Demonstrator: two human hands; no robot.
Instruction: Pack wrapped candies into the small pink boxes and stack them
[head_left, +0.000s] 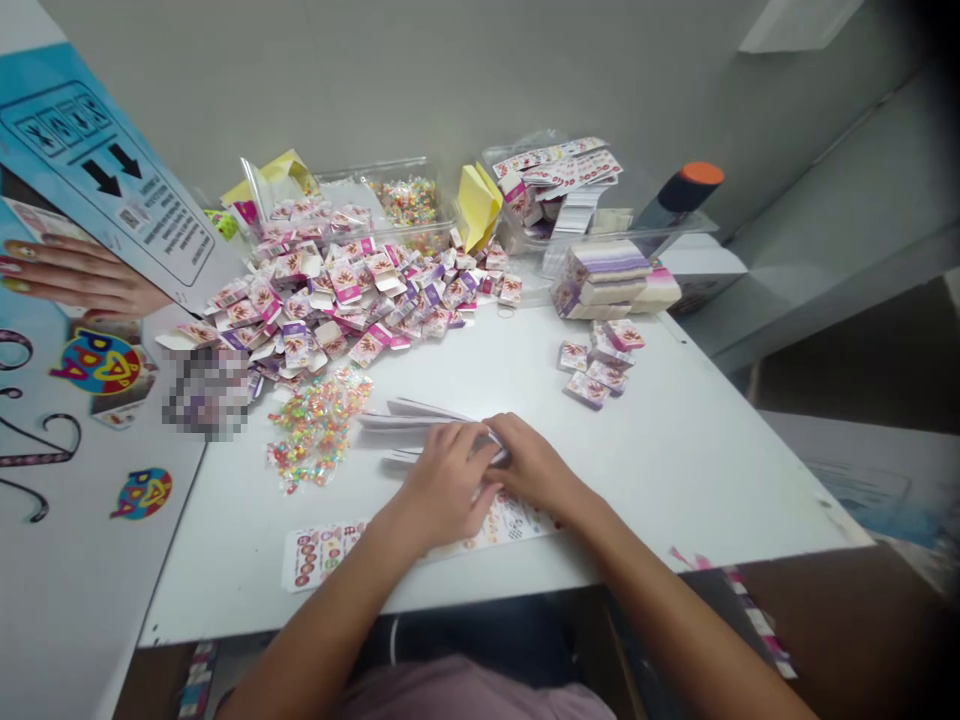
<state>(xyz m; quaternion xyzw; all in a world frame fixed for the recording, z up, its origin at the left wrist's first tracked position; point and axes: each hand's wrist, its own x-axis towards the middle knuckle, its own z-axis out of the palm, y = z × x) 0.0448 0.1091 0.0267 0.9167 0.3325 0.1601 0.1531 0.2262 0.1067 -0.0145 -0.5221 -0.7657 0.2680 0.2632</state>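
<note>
Close together over the middle of the white table, my left hand and my right hand are both closed at the right end of several folded white paper sheets. Their loose ends fan out to the left. Fingers hide the held end, so any smaller thing between them cannot be made out. Under my wrists lies a long sticker sheet with small round pictures, partly covered by my left forearm. Left of the papers is a pile of small clear bags of coloured beads.
A heap of small printed boxes covers the back left. Behind are clear trays, one with bead bags, another with sticker strips. Stacked flat cartons and several small boxes sit right. A printed display panel borders the left.
</note>
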